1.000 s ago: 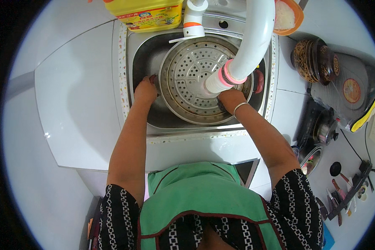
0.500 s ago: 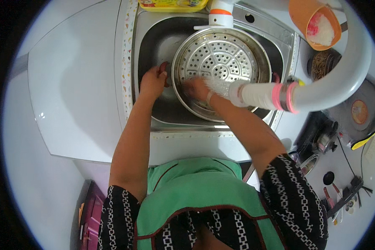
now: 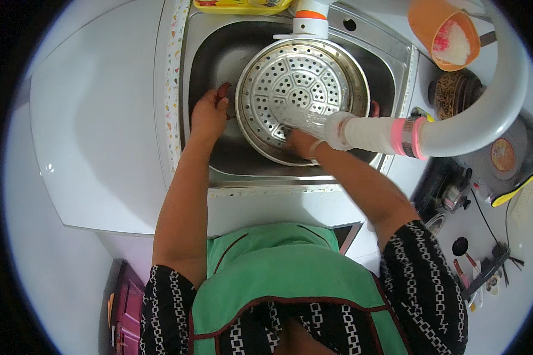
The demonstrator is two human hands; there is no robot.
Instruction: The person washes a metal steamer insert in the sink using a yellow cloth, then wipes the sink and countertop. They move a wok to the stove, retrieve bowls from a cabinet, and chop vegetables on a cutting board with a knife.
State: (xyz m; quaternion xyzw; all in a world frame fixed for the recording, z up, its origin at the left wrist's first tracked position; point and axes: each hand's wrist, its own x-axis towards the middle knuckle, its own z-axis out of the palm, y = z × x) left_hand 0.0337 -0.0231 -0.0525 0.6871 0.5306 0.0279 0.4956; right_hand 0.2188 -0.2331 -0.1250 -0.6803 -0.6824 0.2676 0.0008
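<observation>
A round metal steamer pot point(image 3: 305, 77) with a perforated bottom lies in the sink, its open top toward me. My left hand point(image 3: 209, 114) is closed around the reddish-brown handle point(image 3: 223, 90) on its left side. Inside the pot, my right hand point(image 3: 302, 144) reaches down at the near part of the perforated bottom, close to the rim. Its fingers are blurred and partly out of sight, so whether it holds anything does not show. Water point(image 3: 302, 117) runs from the white flexible tap hose point(image 3: 367, 134) into the pot beside this hand.
The hose arches over the sink's right side. Around the pot is the steel sink basin point(image 3: 219, 56). An orange cup point(image 3: 427, 23) with white and pink contents hangs at the upper right, above a dark patterned jar point(image 3: 453, 94). A yellow tub point(image 3: 243, 6) sits behind the sink.
My right hand has moved from the pot's left side rightward and nearer to me along its bottom. The left hand keeps its hold on the handle. The whole view has shifted slightly.
</observation>
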